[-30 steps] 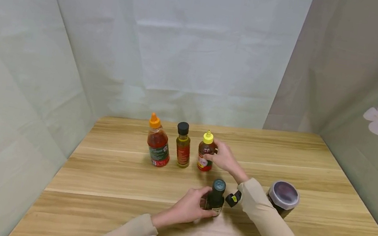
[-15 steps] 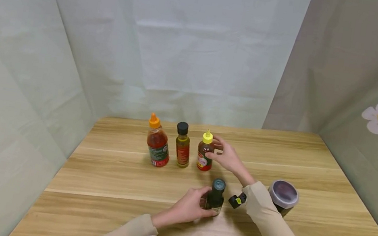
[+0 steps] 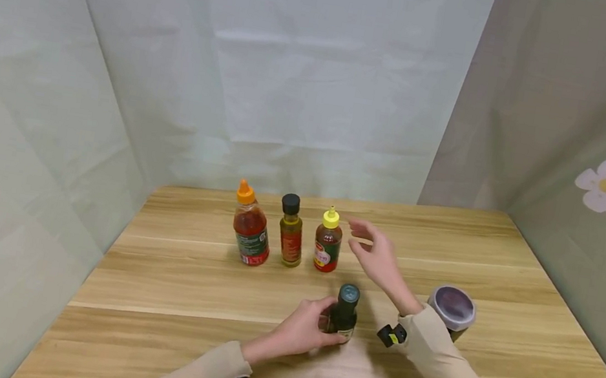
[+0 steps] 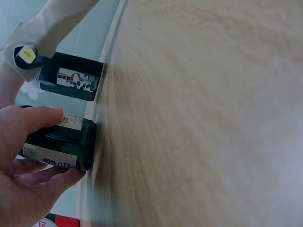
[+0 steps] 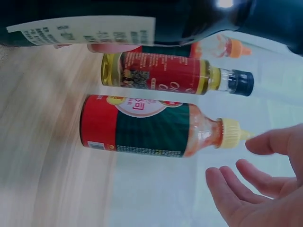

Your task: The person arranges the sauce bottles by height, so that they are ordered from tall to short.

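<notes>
My left hand (image 3: 301,330) grips a dark green glass bottle (image 3: 345,316) with a dark cap, which stands upright on the table. In the left wrist view, thumb and fingers wrap the sides of this bottle (image 4: 61,142) near its base. My right hand (image 3: 380,262) is held up just right of a sauce bottle (image 3: 327,245) with a yellow nozzle cap, fingers loosely spread and holding nothing. The right wrist view shows the same sauce bottle (image 5: 147,127) with a red and green label, the fingertips apart from it near the nozzle.
Left of the sauce bottle stand an oil bottle (image 3: 291,237) with a black cap and a red sauce bottle (image 3: 252,232) with an orange nozzle, in a row. A dark wide jar (image 3: 453,308) stands beside my right forearm. Fabric (image 3: 324,87) hangs behind the wooden table (image 3: 159,285).
My right hand has let go of the yellow-capped sauce bottle and drawn back to the right. The bottle stays upright in the row. My left hand still holds the dark bottle in place.
</notes>
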